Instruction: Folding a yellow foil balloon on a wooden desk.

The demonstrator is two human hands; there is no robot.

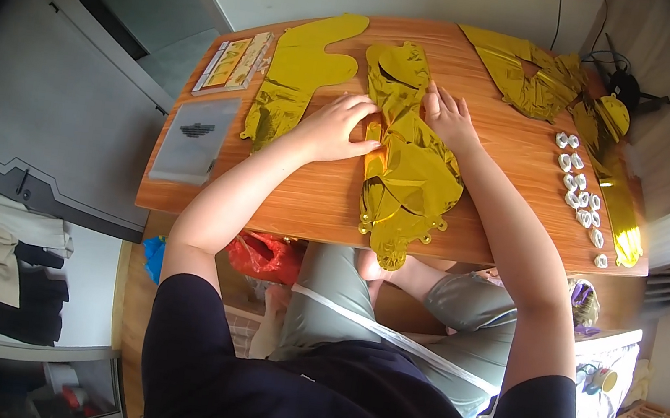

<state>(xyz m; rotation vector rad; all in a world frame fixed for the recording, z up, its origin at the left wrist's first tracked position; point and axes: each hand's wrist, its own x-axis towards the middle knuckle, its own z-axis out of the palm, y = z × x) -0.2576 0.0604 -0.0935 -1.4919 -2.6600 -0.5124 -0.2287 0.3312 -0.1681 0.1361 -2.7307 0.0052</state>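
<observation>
A crumpled gold foil balloon [419, 178] lies flat and uninflated in the middle of the wooden table, its lower end hanging a little over the near edge. My left hand [335, 130] rests at its left side, thumb and fingers spread apart, fingertips touching the foil beside a small folded strip [372, 150]. At the balloon's right side is my right hand [451, 121], fingers stretched out and touching the foil's edge. Neither hand is closed around anything. To the left of them another flat gold foil balloon [298, 69] is spread out.
More gold foil [530, 74] lies at the far right, with a long strip [619, 204] along the right edge. Several small white rolls [580, 182] line up nearby. A translucent folder [192, 139] and a flat packet [231, 64] lie on the left. A red bag [265, 257] sits beneath the table.
</observation>
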